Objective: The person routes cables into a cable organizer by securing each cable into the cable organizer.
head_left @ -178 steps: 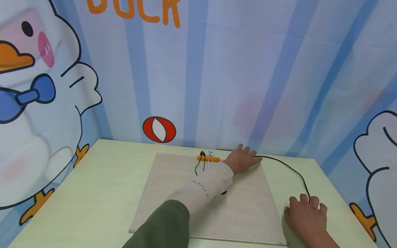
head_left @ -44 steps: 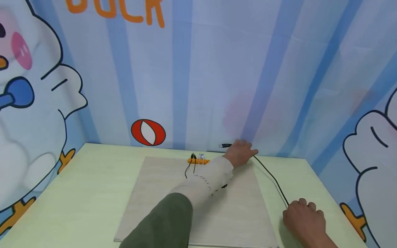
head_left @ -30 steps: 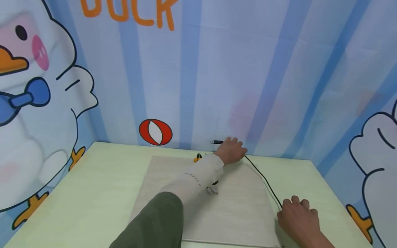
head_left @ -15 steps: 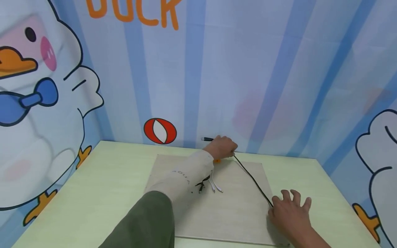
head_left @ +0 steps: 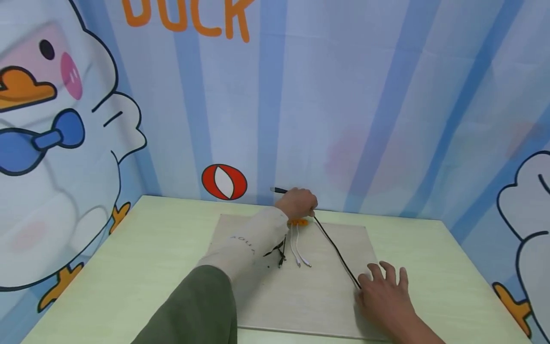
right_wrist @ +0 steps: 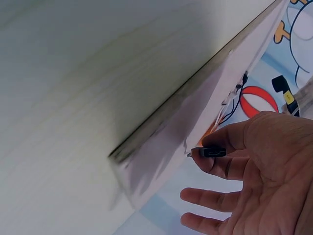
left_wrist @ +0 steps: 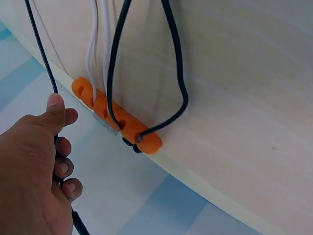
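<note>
My left hand [head_left: 296,203] grips a black USB cable [head_left: 337,250] at the board's back edge, its fingers curled round it. The cable's USB plug [head_left: 279,190] sticks out to the left beyond this hand. Over the board's right side, my right hand [head_left: 384,298] pinches the other end, a small black connector [right_wrist: 213,152], between thumb and index finger. The cable runs taut between both hands. Beside the left hand sits an orange cable holder [left_wrist: 149,143] on the board's edge. Two white cables [left_wrist: 91,58] and two black cables [left_wrist: 182,73] lie in its slots; the slot nearest the hand has none.
The pale board [head_left: 318,306] lies on a light table [head_left: 129,267]. Loose cable ends rest on the board, including white connectors [head_left: 305,262]. A striped cloth backdrop [head_left: 309,95] with duck drawings stands close behind the table and at both sides.
The cable, earlier slack on the table, is now taut and lifted. My left hand has closed on it and moved left to the orange holder; my right hand has moved left over the board.
</note>
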Available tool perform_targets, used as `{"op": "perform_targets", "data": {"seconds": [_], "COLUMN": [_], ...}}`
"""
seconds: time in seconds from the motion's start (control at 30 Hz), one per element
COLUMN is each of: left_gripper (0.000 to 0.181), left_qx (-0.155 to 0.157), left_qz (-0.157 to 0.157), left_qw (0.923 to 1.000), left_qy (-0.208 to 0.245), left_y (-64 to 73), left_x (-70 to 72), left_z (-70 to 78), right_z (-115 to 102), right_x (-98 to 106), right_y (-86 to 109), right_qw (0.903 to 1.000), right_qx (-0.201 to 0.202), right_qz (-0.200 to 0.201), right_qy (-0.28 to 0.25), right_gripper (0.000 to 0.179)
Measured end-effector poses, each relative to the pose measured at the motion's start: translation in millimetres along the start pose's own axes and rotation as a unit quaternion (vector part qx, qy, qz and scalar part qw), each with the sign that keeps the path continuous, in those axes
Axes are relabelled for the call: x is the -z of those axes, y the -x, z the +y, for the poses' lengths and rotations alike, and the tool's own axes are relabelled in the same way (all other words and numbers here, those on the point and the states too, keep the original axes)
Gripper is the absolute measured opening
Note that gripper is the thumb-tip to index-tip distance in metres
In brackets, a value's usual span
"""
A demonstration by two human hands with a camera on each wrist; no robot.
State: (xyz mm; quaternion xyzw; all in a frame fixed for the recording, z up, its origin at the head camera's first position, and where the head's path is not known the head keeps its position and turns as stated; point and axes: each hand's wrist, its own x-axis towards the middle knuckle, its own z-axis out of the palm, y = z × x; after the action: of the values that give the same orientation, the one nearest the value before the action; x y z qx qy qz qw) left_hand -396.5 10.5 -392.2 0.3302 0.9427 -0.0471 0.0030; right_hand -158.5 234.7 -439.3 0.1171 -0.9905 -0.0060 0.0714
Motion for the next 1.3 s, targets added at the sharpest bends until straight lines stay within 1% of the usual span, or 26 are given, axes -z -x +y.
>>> {"op": "perform_targets", "data": {"seconds": [0.13,0.23,0.37,0.47,0.53,0.6,0.67,0.77,0.83,0.93,1.03,1.17,1.27,1.3], "left_gripper": [0.024,0.03,0.044,0.043,0.039,0.039,0.041,0.041,0.041,0.041,0.04,0.035,0.03,0.028], "left_qx": [0.011,0.02,0.028,0.034,0.035,0.033,0.029,0.023,0.023,0.024,0.025,0.02,0.022,0.025], "left_qz": [-0.011,-0.013,-0.022,-0.029,-0.029,-0.028,-0.027,-0.025,-0.026,-0.033,-0.038,-0.045,-0.047,-0.044], "left_qw": [0.9999,0.9997,0.9991,0.9979,0.9967,0.9954,0.9941,0.9924,0.9909,0.9884,0.9864,0.9836,0.9813,0.9814], "left_qy": [-0.001,-0.005,-0.024,-0.048,-0.067,-0.086,-0.101,-0.118,-0.13,-0.146,-0.158,-0.173,-0.185,-0.185], "left_y": [1.9,2.4,2.9,2.9,2.6,1.3,-0.6,-4.4,-6.9,-10.2,-13.2,-17.3,-20.4,-21.0], "left_x": [1.3,3.0,4.7,4.7,4.1,2.9,2.3,2.7,3.9,5.7,7.2,8.0,7.4,7.3], "left_z": [-7.8,-13.5,-18.4,-20.1,-20.5,-20.5,-19.6,-17.1,-14.6,-11.0,-7.6,-4.0,-2.1,-1.4], "right_z": [-13,-22,-31,-37,-41,-45,-48,-54,-58,-63,-66,-67,-65,-64], "right_x": [0,0,-1,-3,-5,-6,-7,-5,-3,0,1,1,-4,-8], "right_y": [-1.8,-2.9,-3.9,-4.4,-4.6,-4.8,-5.1,-5.8,-6.8,-8.6,-10.7,-12.6,-12.9,-13.2], "right_qw": [0.9999,0.9997,0.9989,0.9976,0.9964,0.9955,0.995,0.9946,0.994,0.9923,0.9919,0.9926,0.9918,0.991], "right_qx": [0.011,0.019,0.039,0.057,0.068,0.078,0.085,0.095,0.1,0.109,0.112,0.108,0.114,0.123], "right_qz": [-0.006,-0.007,0.012,0.032,0.045,0.051,0.049,0.034,0.022,0.014,0.008,-0.01,-0.011,0.002], "right_qy": [-0.005,-0.012,-0.02,-0.022,-0.02,-0.017,-0.015,-0.023,-0.038,-0.056,-0.059,-0.055,-0.056,-0.054], "right_gripper": [0.012,0.011,0.011,0.012,0.013,0.015,0.016,0.019,0.019,0.017,0.016,0.015,0.016,0.015]}}
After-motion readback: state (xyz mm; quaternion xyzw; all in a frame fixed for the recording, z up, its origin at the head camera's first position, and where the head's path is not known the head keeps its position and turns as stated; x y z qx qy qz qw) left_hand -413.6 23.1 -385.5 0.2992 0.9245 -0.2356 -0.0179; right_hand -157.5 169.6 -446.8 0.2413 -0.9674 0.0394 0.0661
